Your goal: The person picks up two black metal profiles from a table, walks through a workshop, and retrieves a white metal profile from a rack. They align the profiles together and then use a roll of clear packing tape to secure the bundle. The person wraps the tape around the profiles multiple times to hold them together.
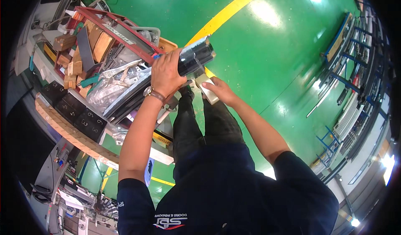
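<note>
My left hand (167,71) is wrapped over a bundle of long black profiles (195,56), close to the end that points away to the right. The rest of the bundle runs back to the lower left over the cluttered bench. Just below that end, my right hand (220,92) grips a wide, pale roll of tape (207,88), thumb on its face. A clear strip seems to stretch from the roll up to the profiles. The far side of the bundle is hidden.
A red-framed bin (121,35) with wood blocks (102,47) stands at the left. Plastic wrap (104,95) and a green-handled tool (89,80) lie beside the bundle. Dark numbered boxes (69,105) line the bench's near edge. Racks of profiles (355,63) stand across the green floor (267,63).
</note>
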A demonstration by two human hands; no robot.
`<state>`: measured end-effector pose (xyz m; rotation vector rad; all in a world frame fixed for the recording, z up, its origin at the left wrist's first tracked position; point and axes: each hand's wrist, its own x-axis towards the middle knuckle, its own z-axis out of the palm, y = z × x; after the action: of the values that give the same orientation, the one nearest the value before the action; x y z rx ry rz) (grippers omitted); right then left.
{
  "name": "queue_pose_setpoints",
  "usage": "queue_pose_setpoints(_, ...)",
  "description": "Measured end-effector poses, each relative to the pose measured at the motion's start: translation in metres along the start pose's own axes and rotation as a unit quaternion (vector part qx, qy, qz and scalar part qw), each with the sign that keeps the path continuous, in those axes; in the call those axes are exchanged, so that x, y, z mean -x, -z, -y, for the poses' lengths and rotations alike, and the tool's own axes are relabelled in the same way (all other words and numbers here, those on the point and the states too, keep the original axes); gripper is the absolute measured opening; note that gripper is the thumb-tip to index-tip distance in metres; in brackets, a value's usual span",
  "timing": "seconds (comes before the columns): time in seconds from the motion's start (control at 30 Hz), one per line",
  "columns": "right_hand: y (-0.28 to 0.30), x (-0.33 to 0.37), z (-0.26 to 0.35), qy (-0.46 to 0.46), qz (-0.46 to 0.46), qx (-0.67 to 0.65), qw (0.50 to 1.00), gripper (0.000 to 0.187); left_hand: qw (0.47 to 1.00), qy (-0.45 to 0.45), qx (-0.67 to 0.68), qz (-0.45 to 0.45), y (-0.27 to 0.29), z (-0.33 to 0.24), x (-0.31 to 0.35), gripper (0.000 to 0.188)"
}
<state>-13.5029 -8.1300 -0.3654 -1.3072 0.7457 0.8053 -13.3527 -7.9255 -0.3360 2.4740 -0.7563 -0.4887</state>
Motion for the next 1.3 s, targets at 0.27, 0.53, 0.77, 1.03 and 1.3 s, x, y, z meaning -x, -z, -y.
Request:
queue_pose_setpoints(0.27, 0.059, -0.136, -0.025, -0.117, 0.148, -0.347, 0.919, 0.035, 0.998, -0.053, 0.021, 0.035, 0.0, -0.004, 0.0, 0.081)
queue_pose_setpoints(0.53, 0.066, -0.172, 0.055, -0.221, 0.266, -0.297, 0.89, 0.064, 0.997, -0.037, 0.042, 0.056, 0.008, -0.001, -0.005, 0.085)
queue_pose_setpoints(0.77, 0.067, -0.195, 0.091, -0.211, 0.42, -0.262, 0.843, 0.095, 0.997, -0.045, 0.019, 0.067, -0.004, 0.0, 0.005, 0.092)
queue_pose_setpoints(1.03, 0.041, -0.217, 0.148, -0.305, 0.422, -0.059, 0.852, 0.076, 0.993, -0.035, 0.02, 0.11, 0.003, 0.0, -0.001, 0.095)
queue_pose_setpoints(1.3, -0.003, -0.21, 0.135, -0.341, 0.271, 0.15, 0.887, 0.026, 0.991, -0.06, -0.001, 0.121, -0.007, -0.002, 0.007, 0.097)
